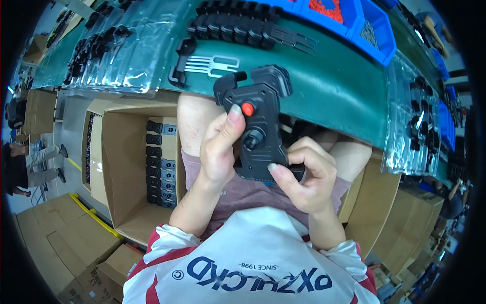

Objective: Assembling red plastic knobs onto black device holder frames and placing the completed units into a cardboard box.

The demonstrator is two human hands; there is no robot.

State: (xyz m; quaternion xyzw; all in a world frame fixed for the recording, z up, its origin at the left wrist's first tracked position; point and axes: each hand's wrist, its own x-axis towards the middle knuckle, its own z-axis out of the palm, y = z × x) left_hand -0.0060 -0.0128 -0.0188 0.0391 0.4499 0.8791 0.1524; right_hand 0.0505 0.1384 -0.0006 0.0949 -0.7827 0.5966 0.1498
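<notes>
Over my lap I hold a black phone holder [266, 126] with clamp jaws at its corners, a red button [247, 109] and a round black knob on its back. My left hand [220, 144] grips its left side, the thumb beside the red button. My right hand [309, 175] is closed on the lower right corner, thumb on the back face; its other fingers are partly hidden behind the holder. Just beyond, on the green table, lies a black clamp part with a silver forked metal plate [210, 66].
A row of black clamp parts [233, 28] lies at the table's far side. Blue bins [372, 43] hold red pieces and metal pins. Clear plastic trays [129, 66] with black parts stand left and right. A cardboard box [119, 167] at my left contains stacked parts.
</notes>
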